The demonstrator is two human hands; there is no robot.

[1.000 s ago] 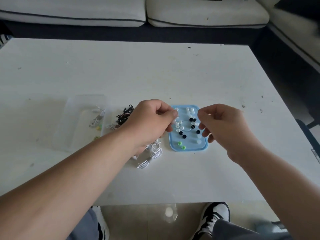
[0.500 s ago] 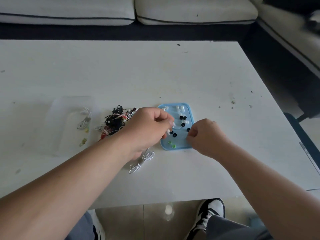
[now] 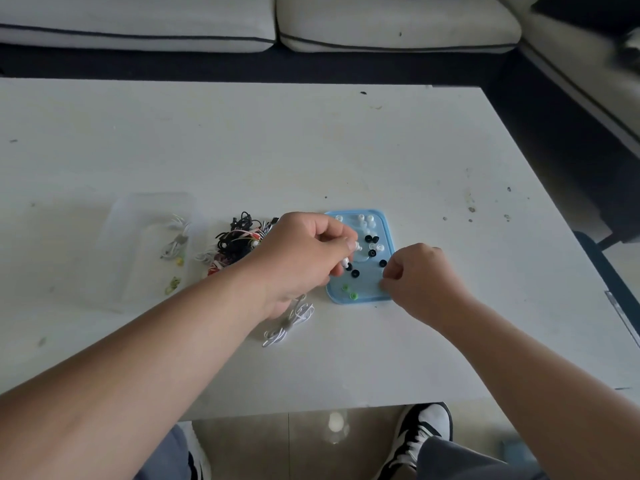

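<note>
Nearest the viewer: a black-and-white shoe (image 3: 422,431) on the tiled floor (image 3: 242,445), below the near edge of the white surface (image 3: 346,150).

Left hand (image 3: 304,261): reaches in from the near left and sits at the left edge of the blue tray (image 3: 367,292). Fingers curled; thumb and forefinger pinch a small white earbud (image 3: 357,247) over the tray. A coiled white cable (image 3: 287,323) lies on the surface just near of this hand and runs up under it.

Right hand (image 3: 426,282): at the tray's near right corner, covering that corner. Fingers curled inward, tips drawn together over the tray; whether they pinch anything cannot be told.

Tray: flat on the surface, centre, between the two hands. It holds loose ear tips: green (image 3: 353,296) at the near end, black (image 3: 372,252) in the middle, white (image 3: 370,219) at the far end.

Left of the left hand: a tangled pile (image 3: 239,244) of black, red and white earphones. Further left, a clear box (image 3: 149,216) holding a few earphones.

Beyond the surface: a pale sofa (image 3: 381,26) with dark piping.
</note>
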